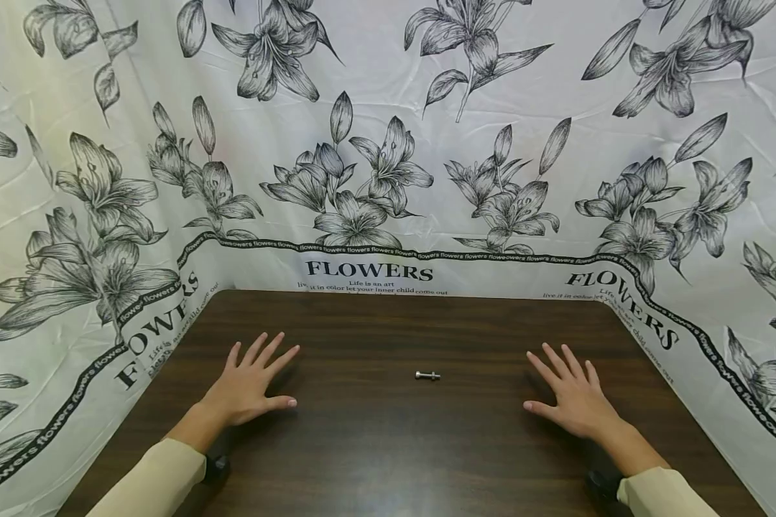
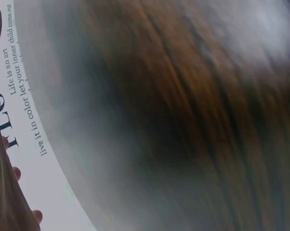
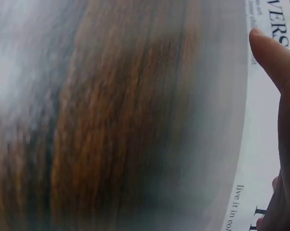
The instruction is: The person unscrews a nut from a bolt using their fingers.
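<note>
Your hands (image 1: 248, 388) (image 1: 572, 398) are resting flat, fingers spread, holding nothing — the small silver metal bolt (image 1: 427, 375) is lying crosswise between them on the dark wooden counter (image 1: 388, 445), slightly nearer your right.

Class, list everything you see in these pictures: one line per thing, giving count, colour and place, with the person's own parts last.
bolt: one, silver metal, with a nut on it, lying on the table midway between the hands
table: one, dark brown wood grain, in front of the person
cloth backdrop: one, white with black lilies and the word FLOWERS, round three sides of the table
sleeves: two, cream, at the lower corners
left hand: one, flat on the table, fingers spread
right hand: one, flat on the table, fingers spread
</note>
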`<state>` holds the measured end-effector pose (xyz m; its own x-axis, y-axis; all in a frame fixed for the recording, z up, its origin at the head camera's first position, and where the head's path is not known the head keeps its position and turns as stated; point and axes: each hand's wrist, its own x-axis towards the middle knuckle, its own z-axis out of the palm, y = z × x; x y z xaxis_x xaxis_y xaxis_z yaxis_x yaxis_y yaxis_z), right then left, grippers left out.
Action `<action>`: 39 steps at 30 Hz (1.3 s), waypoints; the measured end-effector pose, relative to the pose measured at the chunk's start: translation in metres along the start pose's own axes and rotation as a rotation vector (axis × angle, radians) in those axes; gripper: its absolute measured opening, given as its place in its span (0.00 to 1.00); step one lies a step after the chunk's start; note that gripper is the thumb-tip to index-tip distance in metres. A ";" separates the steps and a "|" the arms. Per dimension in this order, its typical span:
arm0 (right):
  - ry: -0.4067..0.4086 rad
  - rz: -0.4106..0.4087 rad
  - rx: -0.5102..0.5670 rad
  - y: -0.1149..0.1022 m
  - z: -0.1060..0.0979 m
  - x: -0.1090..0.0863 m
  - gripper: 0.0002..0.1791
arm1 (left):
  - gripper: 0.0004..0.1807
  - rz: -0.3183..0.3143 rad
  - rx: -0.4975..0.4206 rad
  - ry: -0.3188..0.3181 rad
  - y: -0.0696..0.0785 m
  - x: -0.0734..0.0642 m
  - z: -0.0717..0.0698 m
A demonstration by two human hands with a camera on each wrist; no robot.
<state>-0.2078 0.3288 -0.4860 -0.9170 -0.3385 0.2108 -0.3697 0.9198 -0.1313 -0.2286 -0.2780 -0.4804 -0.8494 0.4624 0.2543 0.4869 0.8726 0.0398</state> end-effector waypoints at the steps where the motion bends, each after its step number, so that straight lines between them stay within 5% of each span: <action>1: 0.008 -0.009 0.002 -0.001 0.000 0.001 0.49 | 0.49 -0.004 -0.006 -0.001 0.002 0.001 0.000; 10: 0.046 -0.054 0.139 -0.011 0.006 0.010 0.48 | 0.48 -0.038 -0.109 -0.064 0.021 0.011 0.002; 25: 0.060 -0.014 0.406 -0.042 0.014 0.025 0.39 | 0.47 -0.036 -0.253 -0.017 0.046 0.028 0.006; 39: 0.102 -0.060 0.499 -0.062 0.024 0.039 0.32 | 0.42 -0.087 -0.424 -0.032 0.069 0.037 0.011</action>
<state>-0.2246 0.2542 -0.4924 -0.8818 -0.3443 0.3221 -0.4707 0.6842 -0.5570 -0.2288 -0.1988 -0.4788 -0.8936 0.4005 0.2026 0.4481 0.7697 0.4547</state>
